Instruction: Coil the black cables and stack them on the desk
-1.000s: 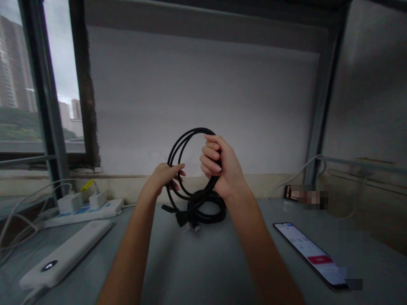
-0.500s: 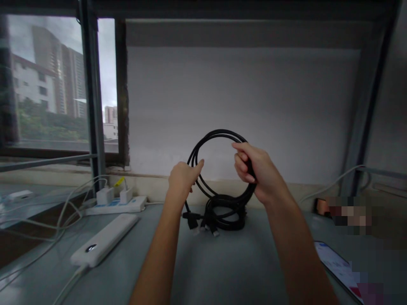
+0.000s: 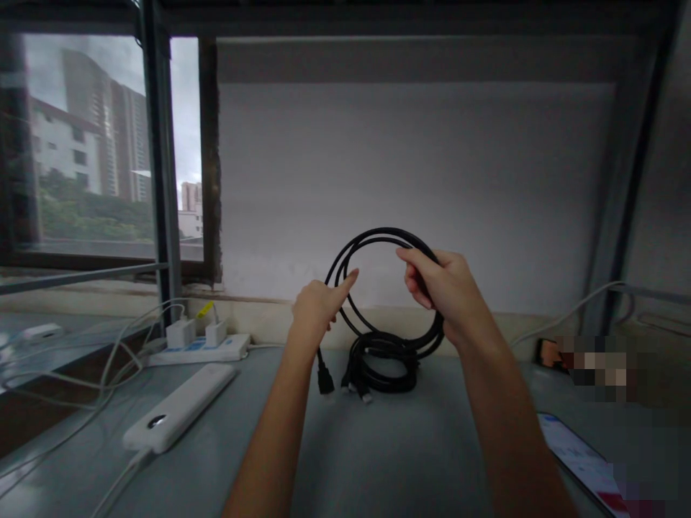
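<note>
A black cable (image 3: 389,232) is held up in a loose coil between my two hands. My left hand (image 3: 319,306) closes round its left side with the thumb raised along the loop. On the right side, my right hand (image 3: 443,284) grips the loops with curled fingers. One plug (image 3: 324,379) dangles below my left hand, just above the table. Behind and below the raised loop, a coiled bundle of black cable (image 3: 389,381) lies on the table, several plug ends at its left. Whether the raised loop joins this bundle I cannot tell.
On the left lie a white power bank (image 3: 181,406) with a cable plugged in and a white power strip (image 3: 232,348) holding two chargers. A phone (image 3: 580,460) rests at the right edge. Behind the grey table (image 3: 372,460) stand a pale wall and metal posts.
Both hands and the looped cable have shifted slightly right and down in view. The dangling plug now hangs apart from the coil's ends.
</note>
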The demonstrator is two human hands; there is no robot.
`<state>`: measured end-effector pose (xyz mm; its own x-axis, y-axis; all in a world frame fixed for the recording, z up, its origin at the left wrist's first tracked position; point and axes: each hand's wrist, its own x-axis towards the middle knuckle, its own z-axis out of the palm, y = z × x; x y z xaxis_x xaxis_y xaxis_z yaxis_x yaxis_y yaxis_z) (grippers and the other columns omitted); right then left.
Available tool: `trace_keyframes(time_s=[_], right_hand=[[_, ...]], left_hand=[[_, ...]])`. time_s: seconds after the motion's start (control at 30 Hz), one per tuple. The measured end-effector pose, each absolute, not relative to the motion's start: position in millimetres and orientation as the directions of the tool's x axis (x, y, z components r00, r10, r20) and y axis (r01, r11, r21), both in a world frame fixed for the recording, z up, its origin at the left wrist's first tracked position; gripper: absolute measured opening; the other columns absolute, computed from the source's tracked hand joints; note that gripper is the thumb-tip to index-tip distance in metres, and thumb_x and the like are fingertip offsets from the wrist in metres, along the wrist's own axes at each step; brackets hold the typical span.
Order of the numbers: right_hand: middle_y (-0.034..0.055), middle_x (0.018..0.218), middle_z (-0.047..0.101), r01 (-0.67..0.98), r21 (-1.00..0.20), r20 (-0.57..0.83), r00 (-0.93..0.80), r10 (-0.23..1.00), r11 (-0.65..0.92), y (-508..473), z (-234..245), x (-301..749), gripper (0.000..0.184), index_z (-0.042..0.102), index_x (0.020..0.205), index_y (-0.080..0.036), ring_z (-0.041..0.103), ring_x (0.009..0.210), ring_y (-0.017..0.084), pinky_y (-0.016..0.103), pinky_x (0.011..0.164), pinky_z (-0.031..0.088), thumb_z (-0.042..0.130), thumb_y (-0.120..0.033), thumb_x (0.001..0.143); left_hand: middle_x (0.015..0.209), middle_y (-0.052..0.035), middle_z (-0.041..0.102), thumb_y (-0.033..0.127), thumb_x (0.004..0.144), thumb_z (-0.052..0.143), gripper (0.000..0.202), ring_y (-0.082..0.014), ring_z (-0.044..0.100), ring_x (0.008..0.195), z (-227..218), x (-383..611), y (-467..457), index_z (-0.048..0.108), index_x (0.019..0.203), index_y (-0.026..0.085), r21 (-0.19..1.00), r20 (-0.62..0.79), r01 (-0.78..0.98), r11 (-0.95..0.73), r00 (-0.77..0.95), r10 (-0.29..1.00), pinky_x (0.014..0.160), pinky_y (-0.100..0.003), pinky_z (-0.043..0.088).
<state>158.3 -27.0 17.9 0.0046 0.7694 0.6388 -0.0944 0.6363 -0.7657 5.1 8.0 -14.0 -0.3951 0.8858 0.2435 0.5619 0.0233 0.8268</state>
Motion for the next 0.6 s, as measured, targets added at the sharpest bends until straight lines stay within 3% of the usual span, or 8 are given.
trace_keyframes(time_s=[0.07, 0.17, 0.27, 0.33, 0.47, 0.6], right_hand=[[-0.0059, 0.032, 0.043, -0.14, -0.731, 0.668, 0.057, 0.742, 0.668, -25.6, 17.1, 153.8, 0.031, 0.046, 0.041, -0.016, 0.029, 0.023, 0.001, 0.016, 0.025, 0.015, 0.058, -0.023, 0.068], [-0.0066, 0.031, 0.04, -0.216, -0.702, 0.685, 0.053, 0.726, 0.678, -27.3, 15.2, 144.7, 0.032, 0.044, 0.04, -0.017, 0.028, 0.023, 0.002, 0.017, 0.025, 0.015, 0.056, -0.025, 0.069], [-0.0071, 0.03, 0.039, -0.238, -0.675, 0.724, -0.035, 0.688, 0.698, -31.8, 11.1, 136.6, 0.032, 0.044, 0.041, -0.018, 0.028, 0.023, 0.002, 0.017, 0.025, 0.017, 0.056, -0.028, 0.069], [-0.0073, 0.03, 0.039, -0.248, -0.656, 0.75, -0.114, 0.651, 0.712, -33.1, 7.2, 133.8, 0.033, 0.044, 0.042, -0.018, 0.029, 0.023, 0.003, 0.017, 0.025, 0.019, 0.057, -0.031, 0.07], [-0.0085, 0.029, 0.034, -0.34, -0.624, 0.781, -0.274, 0.561, 0.703, -25.8, 0.1, 135.2, 0.039, 0.037, 0.038, -0.019, 0.028, 0.023, 0.003, 0.018, 0.027, 0.019, 0.058, -0.03, 0.069], [-0.0099, 0.028, 0.025, -0.459, -0.605, 0.789, -0.237, 0.567, 0.65, -10.4, -1.1, 138.3, 0.043, 0.03, 0.035, -0.021, 0.025, 0.022, 0.003, 0.019, 0.027, 0.017, 0.059, -0.03, 0.065]], left_hand=[[0.045, -0.0128, 0.053, 0.083, 0.052, 0.04, 0.075, -0.0245, 0.054, 0.043, -17.9, 8.0, 11.0, 0.059, 0.054, 0.01, 0.87, 0.057, 0.493, 0.029, -0.159, 0.986, 0.048, -0.033, 0.044], [0.054, -0.0159, 0.058, 0.084, 0.052, 0.036, 0.082, -0.0216, 0.057, 0.047, -24.7, 14.2, 15.8, 0.063, 0.061, 0.007, 0.919, -0.114, 0.393, 0.037, 0.174, 0.978, 0.049, -0.029, 0.047], [0.063, -0.0178, 0.062, 0.081, 0.06, 0.027, 0.084, -0.0189, 0.06, 0.055, -30.4, 19.5, 21.1, 0.065, 0.069, 0.007, 0.943, -0.159, 0.332, 0.014, 0.414, 0.896, 0.054, -0.026, 0.049], [0.068, -0.0165, 0.064, 0.072, 0.068, 0.03, 0.074, -0.018, 0.061, 0.059, -33.6, 21.2, 25.7, 0.065, 0.071, 0.008, 0.971, -0.092, 0.237, -0.041, 0.523, 0.847, 0.056, -0.024, 0.049], [0.067, -0.0087, 0.064, 0.045, 0.076, 0.045, 0.037, -0.0148, 0.06, 0.062, -37.7, 22.8, 36.0, 0.062, 0.07, 0.013, 0.989, 0.144, -0.051, -0.139, 0.534, 0.833, 0.06, -0.023, 0.049], [0.063, -0.0043, 0.06, 0.031, 0.079, 0.045, 0.02, -0.0096, 0.057, 0.062, -36.3, 24.3, 40.4, 0.054, 0.07, 0.015, 0.922, 0.313, -0.319, -0.218, 0.286, 0.906, 0.066, -0.019, 0.048]])
